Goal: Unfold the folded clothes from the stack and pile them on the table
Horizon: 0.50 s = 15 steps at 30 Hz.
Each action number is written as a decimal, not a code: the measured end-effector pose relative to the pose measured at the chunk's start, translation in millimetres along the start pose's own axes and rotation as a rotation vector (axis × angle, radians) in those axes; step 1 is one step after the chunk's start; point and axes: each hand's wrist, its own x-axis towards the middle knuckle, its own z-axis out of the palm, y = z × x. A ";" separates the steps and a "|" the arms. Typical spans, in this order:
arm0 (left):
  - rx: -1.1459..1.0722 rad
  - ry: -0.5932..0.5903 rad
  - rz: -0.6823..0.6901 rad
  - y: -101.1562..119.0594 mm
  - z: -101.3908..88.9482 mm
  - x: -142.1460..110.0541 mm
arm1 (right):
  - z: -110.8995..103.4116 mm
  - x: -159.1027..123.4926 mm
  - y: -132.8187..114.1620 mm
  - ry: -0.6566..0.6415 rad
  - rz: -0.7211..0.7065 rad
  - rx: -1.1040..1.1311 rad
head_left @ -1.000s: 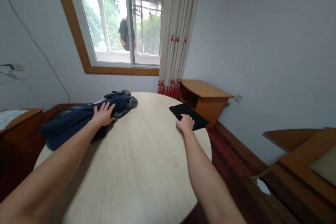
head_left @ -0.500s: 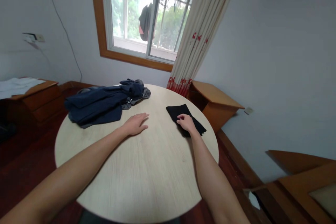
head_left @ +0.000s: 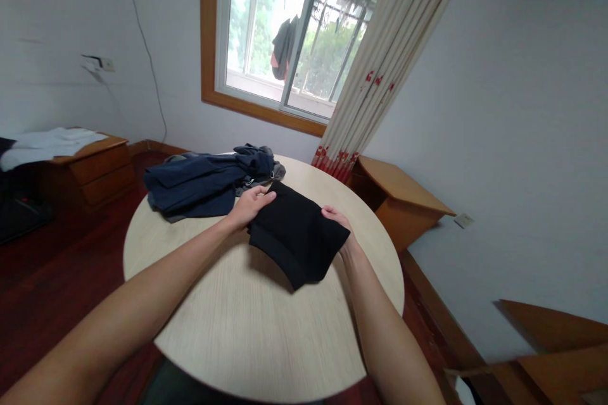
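A folded black cloth (head_left: pixel 295 237) is held a little above the round light-wood table (head_left: pixel 247 323), its lower corner hanging toward me. My left hand (head_left: pixel 251 204) grips its left edge with fingers closed over the fabric. My right hand (head_left: pixel 338 223) grips the right edge, thumb on top, fingers hidden under the cloth. A pile of dark blue and grey clothes (head_left: pixel 204 180) lies on the far left part of the table, just beyond my left hand.
A wooden side cabinet (head_left: pixel 396 193) stands right of the table by the red-patterned curtain (head_left: pixel 380 69). A dresser (head_left: pixel 90 161) with white cloth on it is at the left wall. The window (head_left: pixel 289 38) is behind the table. Dark red floor surrounds it.
My right hand pulled the black cloth from the table's right edge toward the middle and lifted it. My left hand left the tabletop and took hold of the cloth's left edge.
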 end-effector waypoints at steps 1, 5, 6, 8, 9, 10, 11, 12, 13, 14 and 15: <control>-0.006 0.062 -0.027 -2.9 -1.0 1.9 | 1.6 0.2 3.7 0.033 0.017 0.008; 0.121 0.247 -0.067 -24.1 -15.5 13.1 | -0.2 -0.8 9.1 0.156 -0.064 -0.087; 0.201 0.240 -0.052 -28.5 -21.5 15.7 | -2.7 -1.2 7.6 0.150 -0.109 -0.143; 0.393 0.132 0.005 -33.4 -34.5 19.3 | -8.6 -2.4 3.5 0.088 -0.209 -0.291; 0.493 0.040 0.049 -33.7 -41.0 20.0 | -11.6 -3.1 1.6 0.036 -0.256 -0.379; 0.590 -0.070 0.094 -32.8 -47.1 20.2 | -14.2 -4.0 0.4 -0.027 -0.297 -0.470; 0.687 -0.185 0.136 -30.8 -52.7 19.7 | -16.6 -4.8 -0.1 -0.099 -0.326 -0.558; 0.779 -0.294 0.170 -28.1 -57.6 18.9 | -18.9 -5.7 0.1 -0.173 -0.342 -0.641; 0.862 -0.386 0.190 -24.9 -61.9 17.7 | -21.0 -6.4 0.8 -0.238 -0.346 -0.717; 0.927 -0.459 0.190 -21.6 -65.6 16.5 | -23.0 -6.9 1.8 -0.288 -0.342 -0.783; 0.975 -0.514 0.178 -18.3 -68.7 15.4 | -25.0 -7.1 2.7 -0.321 -0.335 -0.837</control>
